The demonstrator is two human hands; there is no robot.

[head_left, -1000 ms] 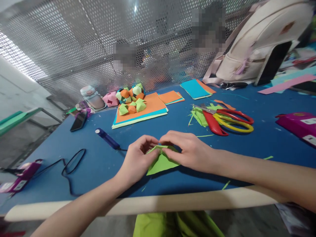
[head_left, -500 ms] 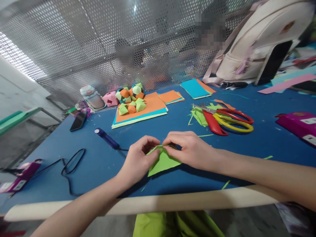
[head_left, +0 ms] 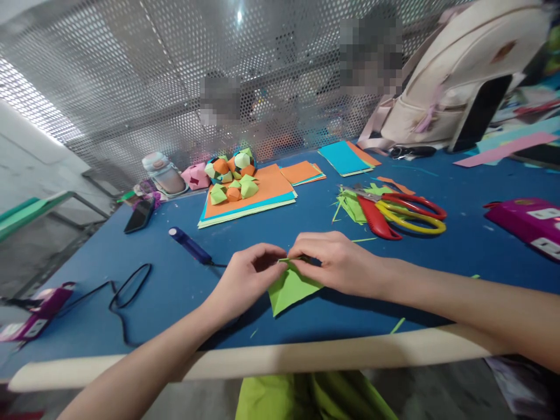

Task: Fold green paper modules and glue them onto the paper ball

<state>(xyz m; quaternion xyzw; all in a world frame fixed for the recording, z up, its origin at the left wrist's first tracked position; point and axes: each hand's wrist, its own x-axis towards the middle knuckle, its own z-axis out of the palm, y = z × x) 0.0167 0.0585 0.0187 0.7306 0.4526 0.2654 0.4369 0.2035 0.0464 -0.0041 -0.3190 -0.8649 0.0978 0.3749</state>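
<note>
A green sheet of paper [head_left: 291, 290], with a crease near its lower left corner, is held just above the blue table near its front edge. My left hand [head_left: 249, 277] is closed, thumb and fingertips pinching the paper's upper edge. Close beside it, my right hand [head_left: 335, 261] pinches the same edge, its fingers curled. The paper's far side is hidden from me. A purple stick-shaped tool [head_left: 190, 245] with a black cord lies left of my left hand. Beyond my right hand, red and yellow scissors [head_left: 411, 214] and a red-handled cutter [head_left: 377, 217] rest over green paper scraps [head_left: 350, 205].
Folded paper balls [head_left: 231, 166] and small folded pieces sit on an orange stack of paper [head_left: 275, 181]. Behind them are a bottle [head_left: 164, 174] and a perforated metal screen [head_left: 175, 76]. A phone [head_left: 480, 114] leans on a backpack [head_left: 455, 76]. A magenta box [head_left: 525, 221] lies right.
The paper's lower left corner has shifted slightly right and down, and its left edge looks turned. My left hand has moved a little to the right. My right hand stays almost in place.
</note>
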